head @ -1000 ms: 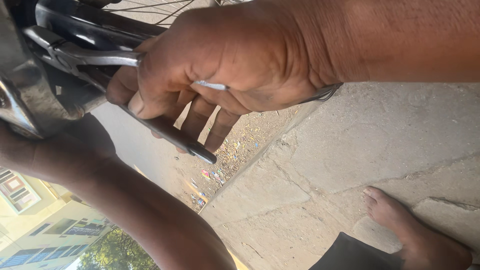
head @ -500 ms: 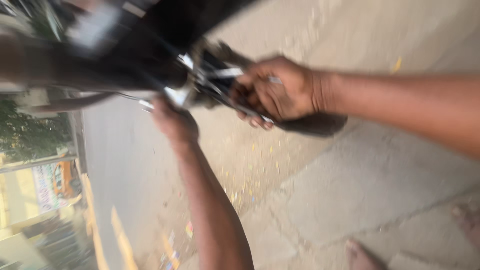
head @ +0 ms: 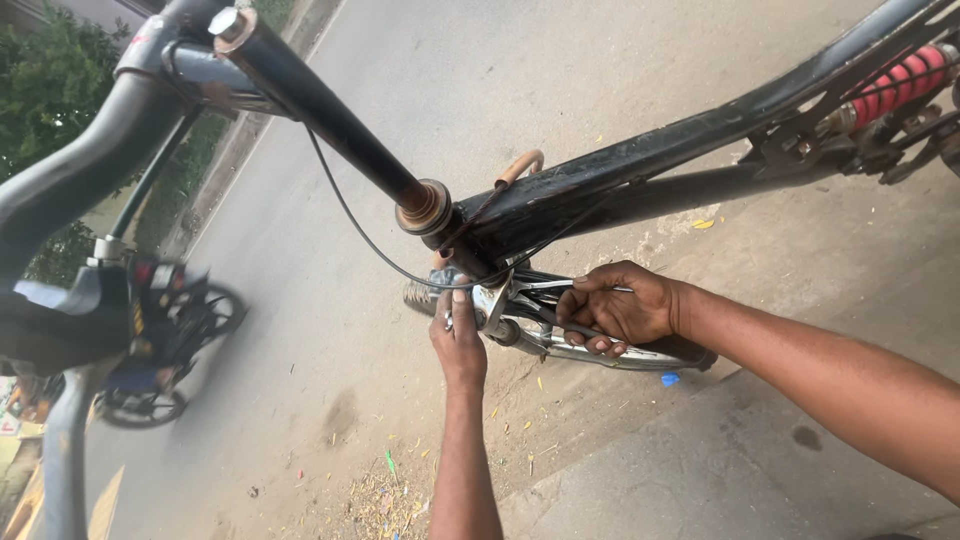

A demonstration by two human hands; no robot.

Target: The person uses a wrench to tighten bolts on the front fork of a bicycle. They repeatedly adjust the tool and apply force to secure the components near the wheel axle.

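A black bicycle frame point(head: 640, 160) crosses the view, its stem point(head: 320, 110) running down to the head tube. Below the head tube sits a chrome brake part point(head: 493, 303) over a shiny mudguard point(head: 600, 355). My left hand point(head: 458, 345) reaches up from below and pinches the left side of that chrome part. From the right, my right hand point(head: 618, 305) is closed around a slim metal tool point(head: 545, 287) whose tip meets the same part. A thin black cable point(head: 360, 235) loops down to it.
The grey handlebar point(head: 70, 190) and a brake lever point(head: 60, 320) fill the left side. A blurred motorbike point(head: 160, 350) passes on the road behind. A red coil spring point(head: 900, 85) sits at the top right. Concrete paving point(head: 720, 470) and scattered litter point(head: 385, 495) lie below.
The view has swung back from a close, blurred look at my right hand to the whole front of the bicycle. Both hands stay at the brake part, the right still gripping the tool.
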